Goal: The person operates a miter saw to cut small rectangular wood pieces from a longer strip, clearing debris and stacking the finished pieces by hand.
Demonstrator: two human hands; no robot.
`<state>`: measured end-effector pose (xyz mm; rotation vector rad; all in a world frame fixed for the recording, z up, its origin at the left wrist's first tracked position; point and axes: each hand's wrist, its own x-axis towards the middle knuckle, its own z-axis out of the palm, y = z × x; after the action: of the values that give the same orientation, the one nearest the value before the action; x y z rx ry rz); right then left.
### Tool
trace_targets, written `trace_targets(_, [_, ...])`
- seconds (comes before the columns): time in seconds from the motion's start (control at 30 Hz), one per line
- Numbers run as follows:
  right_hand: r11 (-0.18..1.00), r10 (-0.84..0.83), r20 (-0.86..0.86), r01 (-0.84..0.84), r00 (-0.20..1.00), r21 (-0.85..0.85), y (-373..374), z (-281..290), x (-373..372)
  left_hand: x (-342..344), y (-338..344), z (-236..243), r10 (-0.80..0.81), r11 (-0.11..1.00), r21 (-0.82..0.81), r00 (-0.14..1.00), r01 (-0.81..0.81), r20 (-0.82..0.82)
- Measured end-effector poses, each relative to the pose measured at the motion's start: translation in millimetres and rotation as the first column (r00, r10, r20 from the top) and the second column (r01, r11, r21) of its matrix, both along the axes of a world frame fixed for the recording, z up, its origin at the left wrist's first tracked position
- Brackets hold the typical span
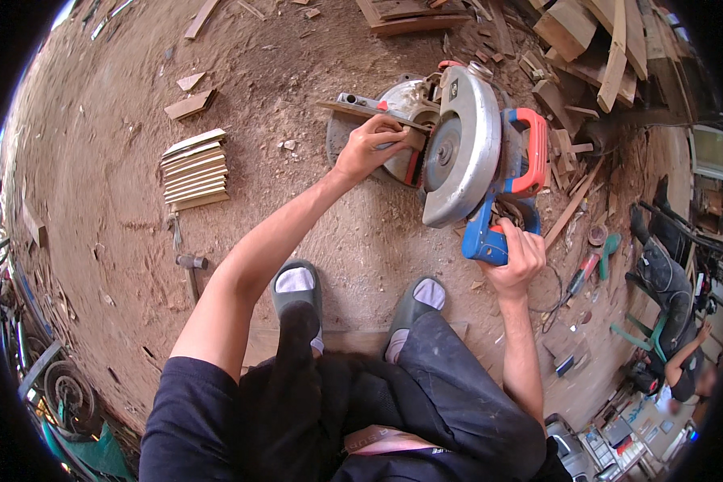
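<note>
A miter saw with a silver blade guard, a red top handle and a blue trigger handle sits on the dirt floor in front of me. My left hand is closed on a thin wooden strip lying across the saw's base, beside the blade. My right hand grips the blue handle. Left of the saw lies a neat stack of short pale wooden slats. A hammer lies below the stack.
Wood offcuts pile up at top right, with loose scraps at top left. A grinder-like tool and cord lie right of the saw. Bicycles stand at the left rim. Another person is at the lower right beside a dark object.
</note>
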<state>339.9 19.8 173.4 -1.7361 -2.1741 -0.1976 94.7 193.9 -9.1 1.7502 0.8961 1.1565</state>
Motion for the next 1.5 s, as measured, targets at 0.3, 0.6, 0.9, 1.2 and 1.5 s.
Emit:
trace_targets(0.3, [1.000,-0.007,0.014,0.007,1.000,0.007,0,-1,-2,3,2,-4,0.008,0.998,0.061,1.000,-0.008,-0.008])
trace_targets(0.6, [1.000,-0.002,0.053,0.002,0.999,-0.005,-7,-20,2,8,4,-2,-0.021,0.998,0.062,1.000,0.022,-0.011])
trace_targets(0.9, [1.000,-0.029,0.040,0.029,0.999,0.004,-11,-26,-6,6,4,-3,-0.032,0.993,0.110,0.999,0.032,0.001])
trace_targets(1.2, [0.987,-0.044,0.078,0.056,0.996,-0.151,-7,-16,-9,4,6,3,-0.024,0.993,0.115,0.999,0.027,-0.031])
trace_targets(1.5, [0.995,-0.045,0.057,0.050,0.997,-0.090,-7,-17,-9,16,-2,28,0.040,0.866,-0.483,0.982,-0.125,-0.182])
